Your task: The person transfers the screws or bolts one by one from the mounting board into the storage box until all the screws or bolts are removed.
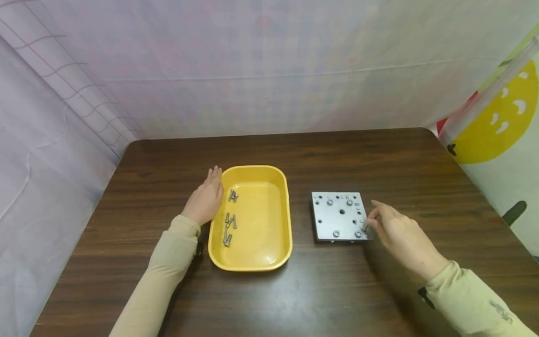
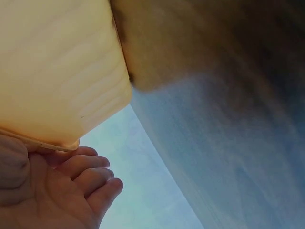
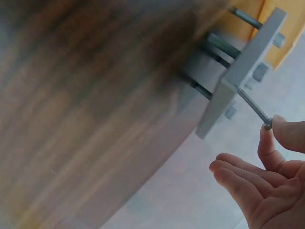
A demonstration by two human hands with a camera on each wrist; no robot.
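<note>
My right hand (image 1: 397,231) pinches a thin threaded bolt (image 3: 255,109) by its head, between thumb and index finger; the other fingers extend. The bolt's tip meets the face of a grey metal plate (image 1: 337,220) near its right edge in the head view; whether it sits in a hole I cannot tell. Several bolts stand in the plate, their shanks (image 3: 202,89) sticking out underneath in the right wrist view. Against the left rim of a yellow tray (image 1: 290,234) rests my left hand (image 1: 206,199), fingers extended along the outside. Several loose bolts (image 1: 234,221) lie in the tray's left half.
Both tray and plate are on a dark brown wooden table (image 1: 337,290), with a gap between them. Pale patterned curtains (image 1: 261,84) hang behind the table's far edge and at the left. A yellow printed shape (image 1: 497,121) shows on the right side.
</note>
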